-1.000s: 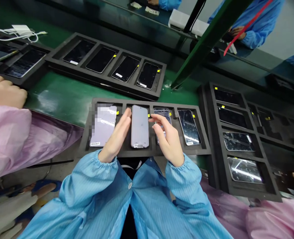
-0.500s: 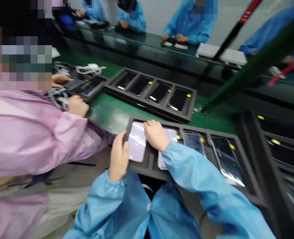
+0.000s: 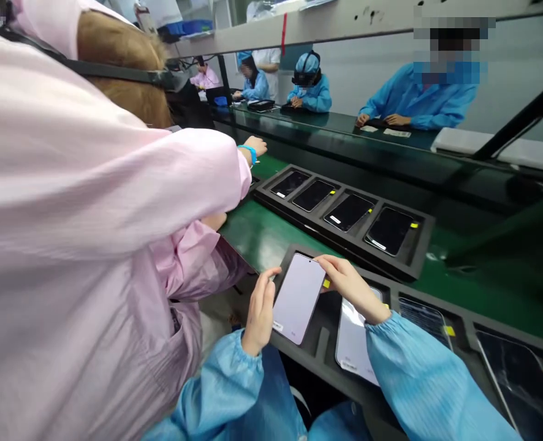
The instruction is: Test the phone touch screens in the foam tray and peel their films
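A phone with a lit pale screen (image 3: pixel 299 300) is tilted over the leftmost slot of the near grey tray (image 3: pixel 322 346). My right hand (image 3: pixel 342 283) pinches its upper right edge, beside a yellow tab. At its left edge is my left hand (image 3: pixel 261 312), fingers extended and slightly apart. A second pale-screened phone (image 3: pixel 356 337) lies in the neighbouring slot, partly under my right forearm. Further right in the same tray are two dark-screened phones (image 3: pixel 423 315) with yellow tabs.
Behind stands another grey tray (image 3: pixel 423 260) with several dark phones on the green table (image 3: pixel 253 236). A person in a pink coat (image 3: pixel 138 202) leans in close on the left. People in blue sit across the table, and a black pole (image 3: pixel 520 113) rises at the right.
The view has turned. The leftmost phone now shows its top edge raised, with my right hand gripping its upper right edge. The person in pink has leaned across and reaches further forward.
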A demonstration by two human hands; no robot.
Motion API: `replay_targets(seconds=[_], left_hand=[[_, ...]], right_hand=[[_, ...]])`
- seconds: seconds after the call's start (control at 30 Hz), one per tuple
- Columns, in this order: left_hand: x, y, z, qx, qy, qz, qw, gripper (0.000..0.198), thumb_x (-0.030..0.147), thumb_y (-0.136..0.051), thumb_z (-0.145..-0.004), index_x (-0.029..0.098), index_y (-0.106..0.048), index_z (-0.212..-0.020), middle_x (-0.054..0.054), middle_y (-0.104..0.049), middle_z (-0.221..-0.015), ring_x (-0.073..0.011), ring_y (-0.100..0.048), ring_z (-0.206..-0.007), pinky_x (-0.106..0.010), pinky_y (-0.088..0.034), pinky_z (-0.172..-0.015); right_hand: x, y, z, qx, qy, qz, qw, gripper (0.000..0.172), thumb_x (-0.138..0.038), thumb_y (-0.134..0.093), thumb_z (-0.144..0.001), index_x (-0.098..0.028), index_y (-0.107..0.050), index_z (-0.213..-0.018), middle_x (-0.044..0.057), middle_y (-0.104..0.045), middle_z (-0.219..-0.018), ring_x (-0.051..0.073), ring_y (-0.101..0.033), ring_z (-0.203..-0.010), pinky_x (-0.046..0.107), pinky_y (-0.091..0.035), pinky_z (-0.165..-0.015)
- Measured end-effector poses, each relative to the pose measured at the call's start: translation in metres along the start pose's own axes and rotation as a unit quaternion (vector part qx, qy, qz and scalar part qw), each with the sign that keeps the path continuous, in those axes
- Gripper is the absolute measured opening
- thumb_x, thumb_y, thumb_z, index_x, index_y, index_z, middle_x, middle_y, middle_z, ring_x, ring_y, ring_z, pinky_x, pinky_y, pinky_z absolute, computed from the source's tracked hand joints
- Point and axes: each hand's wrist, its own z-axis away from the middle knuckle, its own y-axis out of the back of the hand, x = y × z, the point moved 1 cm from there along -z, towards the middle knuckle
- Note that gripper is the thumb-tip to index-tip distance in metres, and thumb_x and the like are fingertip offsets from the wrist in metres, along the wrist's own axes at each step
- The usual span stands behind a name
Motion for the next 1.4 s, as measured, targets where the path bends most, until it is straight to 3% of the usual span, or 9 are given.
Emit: replay_targets(seconds=[0.2,0.3,0.37,0.47,0.57,0.7,0.83,1.0,1.4], left_hand=[[0.017,-0.003,-0.004,0.002,0.043,0.130,0.991,0.047,0.057,-0.046,-0.094,0.021,-0.060,-0.121,-0.007,-0.057,-0.139,-0.0183,-0.045,-0.138,-0.032,-0.027,-0.123],[0.042,-0.013,0.011,-0.115,0.157,0.204,0.960,0.053,0.059,-0.040,-0.094,0.019,-0.063,-0.121,-0.010,-0.063,-0.133,-0.0237,-0.053,-0.132,-0.039,-0.038,-0.117],[0.057,-0.023,0.026,-0.246,0.265,0.225,0.905,0.059,0.057,-0.040,-0.094,0.010,-0.067,-0.118,-0.019,-0.068,-0.123,-0.0332,-0.063,-0.120,-0.052,-0.047,-0.108],[0.070,-0.038,0.052,-0.428,0.403,0.316,0.745,0.074,0.064,-0.029,-0.094,0.006,-0.064,-0.126,-0.024,-0.068,-0.122,-0.0381,-0.068,-0.110,-0.059,-0.054,-0.095],[0.069,-0.048,0.072,-0.464,0.456,0.417,0.635,0.081,0.069,-0.021,-0.094,0.009,-0.064,-0.127,-0.019,-0.070,-0.121,-0.0306,-0.070,-0.106,-0.048,-0.057,-0.096],[0.060,-0.052,0.084,-0.415,0.449,0.421,0.670,0.079,0.071,-0.029,-0.092,0.008,-0.066,-0.123,-0.017,-0.073,-0.113,-0.0281,-0.072,-0.100,-0.040,-0.058,-0.093],[0.060,-0.050,0.088,-0.401,0.455,0.400,0.687,0.078,0.072,-0.030,-0.092,0.010,-0.067,-0.123,-0.015,-0.072,-0.116,-0.0271,-0.071,-0.101,-0.039,-0.057,-0.095],[0.058,-0.047,0.096,-0.414,0.500,0.382,0.658,0.076,0.073,-0.032,-0.091,0.013,-0.070,-0.119,-0.012,-0.075,-0.110,-0.0263,-0.072,-0.100,-0.037,-0.057,-0.093],[0.075,-0.050,0.111,-0.405,0.522,0.370,0.653,0.083,0.079,-0.051,-0.079,0.008,-0.070,-0.119,-0.017,-0.071,-0.119,-0.0352,-0.058,-0.128,-0.045,-0.044,-0.113]], right_hand=[[-0.017,0.033,0.032,0.092,-0.030,-0.131,0.987,0.038,-0.050,-0.054,-0.086,-0.017,-0.067,-0.100,0.005,-0.067,-0.082,0.013,-0.065,-0.070,0.023,-0.059,-0.058],[-0.027,0.049,0.060,0.093,-0.036,-0.175,0.979,0.032,-0.047,-0.058,-0.088,-0.019,-0.069,-0.099,0.003,-0.067,-0.084,0.012,-0.066,-0.072,0.019,-0.056,-0.054],[-0.031,0.053,0.078,0.049,-0.030,-0.199,0.978,0.029,-0.045,-0.059,-0.089,-0.018,-0.070,-0.096,0.001,-0.065,-0.079,0.011,-0.065,-0.068,0.018,-0.055,-0.052],[-0.029,0.051,0.103,0.002,-0.036,-0.202,0.979,0.028,-0.043,-0.057,-0.093,-0.018,-0.070,-0.092,-0.001,-0.064,-0.075,0.010,-0.063,-0.067,0.017,-0.053,-0.051],[-0.022,0.045,0.128,0.027,-0.035,-0.178,0.983,0.031,-0.044,-0.050,-0.097,-0.019,-0.068,-0.094,-0.001,-0.064,-0.079,0.011,-0.064,-0.071,0.019,-0.054,-0.054],[-0.015,0.033,0.163,0.209,0.017,-0.017,0.978,0.028,-0.043,-0.048,-0.099,-0.020,-0.064,-0.096,-0.001,-0.066,-0.085,0.010,-0.062,-0.069,0.020,-0.049,-0.058],[-0.012,0.017,0.187,0.320,0.108,0.237,0.911,0.027,-0.028,-0.051,-0.101,-0.019,-0.057,-0.076,-0.002,-0.060,-0.067,0.009,-0.051,-0.060,0.023,-0.040,-0.060],[-0.015,0.007,0.206,0.291,0.290,0.363,0.836,0.026,-0.020,-0.052,-0.099,-0.018,-0.061,-0.075,0.000,-0.062,-0.063,0.011,-0.049,-0.060,0.026,-0.040,-0.058],[-0.015,-0.012,0.235,0.312,0.397,0.287,0.814,0.036,-0.021,-0.047,-0.099,-0.017,-0.064,-0.067,0.001,-0.063,-0.063,0.011,-0.051,-0.053,0.029,-0.038,-0.048]])
